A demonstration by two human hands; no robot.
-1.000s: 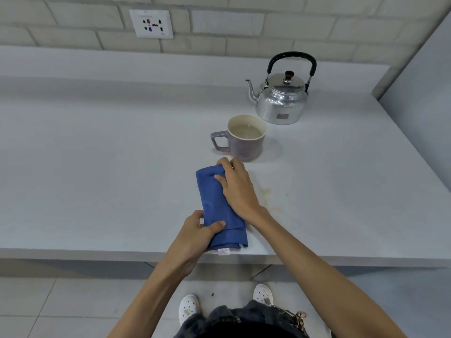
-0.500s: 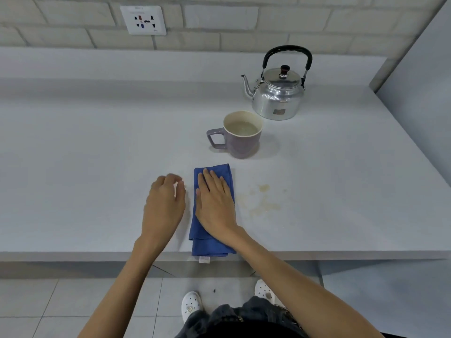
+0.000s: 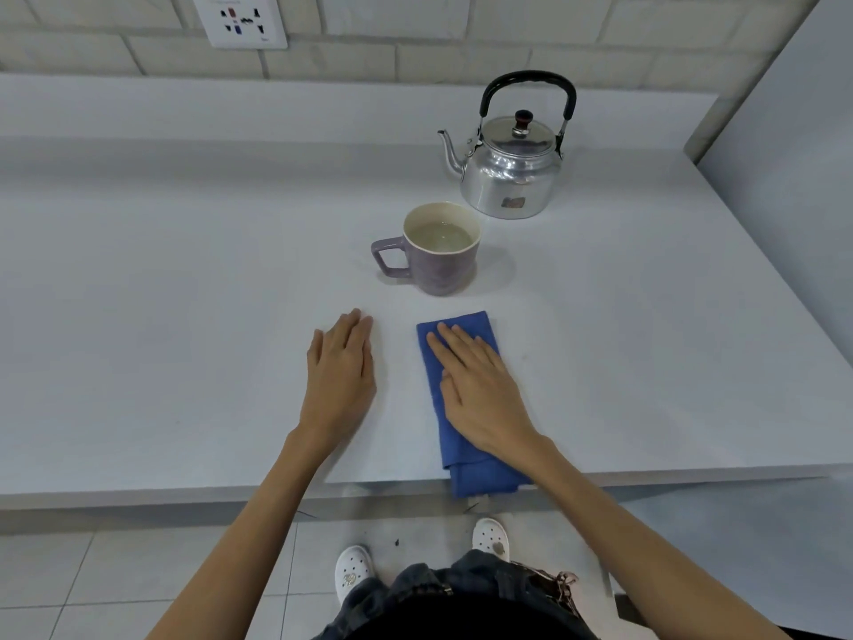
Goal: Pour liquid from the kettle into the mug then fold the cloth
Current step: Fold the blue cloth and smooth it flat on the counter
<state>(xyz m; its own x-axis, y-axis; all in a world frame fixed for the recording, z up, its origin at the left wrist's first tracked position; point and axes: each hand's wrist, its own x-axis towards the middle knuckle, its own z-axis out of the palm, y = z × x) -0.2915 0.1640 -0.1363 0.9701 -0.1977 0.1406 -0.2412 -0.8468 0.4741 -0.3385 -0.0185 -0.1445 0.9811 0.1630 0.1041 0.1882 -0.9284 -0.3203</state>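
The head view, the only one, looks down on a pale grey countertop point(image 3: 184, 293) that fills most of the frame. Right of centre and low, the blue cloth folded into a narrow strip point(image 3: 461, 468) lies lengthwise toward the viewer. The right hand point(image 3: 480, 399) rests flat on it, fingers spread and gripping nothing. The left hand point(image 3: 339, 376) lies flat and empty on the bare counter just left of the cloth, apart from it. Above the cloth, near centre frame, stands the mauve ceramic mug with a cream interior point(image 3: 441, 251), its handle to the left and pale liquid inside. The shiny metal kettle with a black arched handle point(image 3: 512, 173) stands upright at upper right, just behind the mug. Pouring looks finished and the fold nearly so.

The chief risk lies at the bottom of the strip: its near end hangs over the counter's front edge, so if the right hand lifts or drags toward the body, the cloth could slide off onto the tiled floor point(image 3: 138, 570). A forward smoothing stroke could also push the cloth's far end into the full mug, which sits close, and slop liquid.

There is wide free counter across the left half of the frame, and a narrower band to the right before the grey side wall point(image 3: 794, 177).
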